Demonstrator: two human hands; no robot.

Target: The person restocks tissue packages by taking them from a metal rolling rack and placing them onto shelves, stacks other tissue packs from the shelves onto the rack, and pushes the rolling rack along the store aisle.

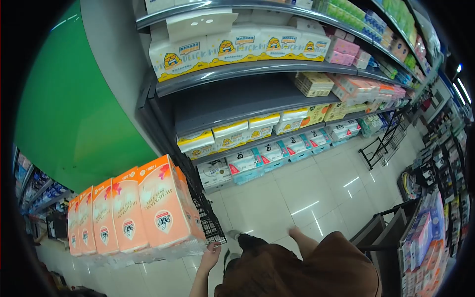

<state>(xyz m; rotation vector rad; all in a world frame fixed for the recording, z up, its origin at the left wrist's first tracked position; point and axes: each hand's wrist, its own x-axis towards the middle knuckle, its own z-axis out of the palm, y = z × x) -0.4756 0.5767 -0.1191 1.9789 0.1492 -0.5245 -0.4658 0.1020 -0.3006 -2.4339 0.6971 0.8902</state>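
My left hand (212, 253) is at the lower middle, its fingers curled at the near corner of a black wire basket (210, 220). The fingertips are small here, but they appear closed on the basket's rim. Right beside the hand is a large clear-wrapped bundle of orange and white tissue packs (129, 210), several standing side by side. The bundle leans over the basket and hides most of it. Loose plastic film along its lower edge comes close to my wrist. My right hand is out of view.
Shelves (222, 106) ahead hold white and yellow tissue packs (242, 47) and blue-and-white packs (269, 154). A green panel (74, 109) stands left. A black wire rack (383, 141) is on the tiled floor (267, 200). Stocked shelving (428, 242) lines the right.
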